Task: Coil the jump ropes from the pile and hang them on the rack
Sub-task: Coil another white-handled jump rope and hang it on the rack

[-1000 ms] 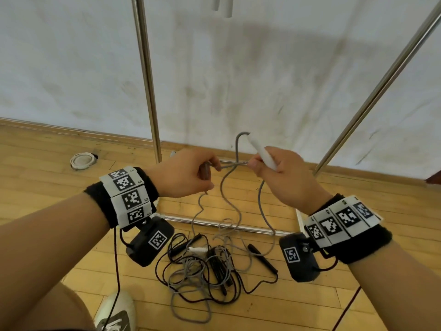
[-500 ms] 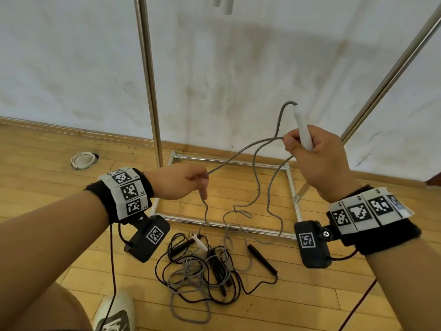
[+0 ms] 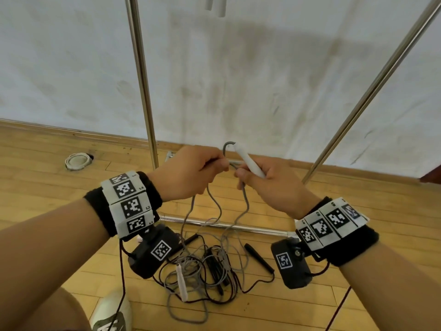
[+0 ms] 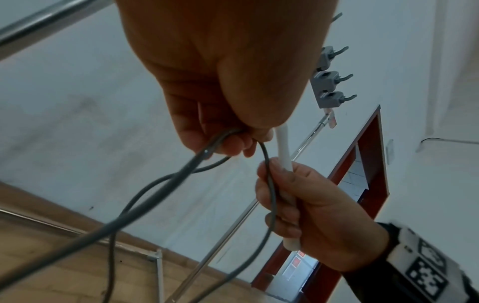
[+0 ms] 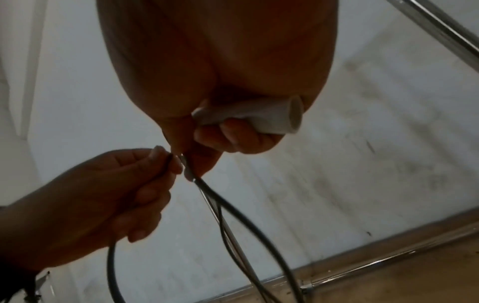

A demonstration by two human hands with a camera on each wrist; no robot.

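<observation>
My right hand [image 3: 260,180] grips the white handle [image 3: 248,162] of a grey jump rope, its butt end showing in the right wrist view [image 5: 274,116]. Loops of the grey cord [image 3: 245,204] hang from the same fist. My left hand [image 3: 198,173] pinches the grey cord [image 4: 202,157] right beside the right hand, knuckles nearly touching. Strands [image 5: 233,201] fall from both hands down to the pile [image 3: 202,271] of grey and black ropes on the floor, where the second white handle [image 3: 181,281] lies. The rack's steel posts [image 3: 143,87] rise behind the hands.
The rack's base bars [image 3: 229,226] frame the floor under my hands, with a slanted post [image 3: 372,87] to the right. Grey hooks [image 4: 329,80] sit on the rack's upper rail. Black handles [image 3: 259,258] lie in the pile. A shoe [image 3: 112,314] is bottom left, a white roll [image 3: 77,161] by the wall.
The right hand came back down and left from its raised position, meeting the left hand, which rose slightly. The stretched span of cord between them has closed into another hanging loop.
</observation>
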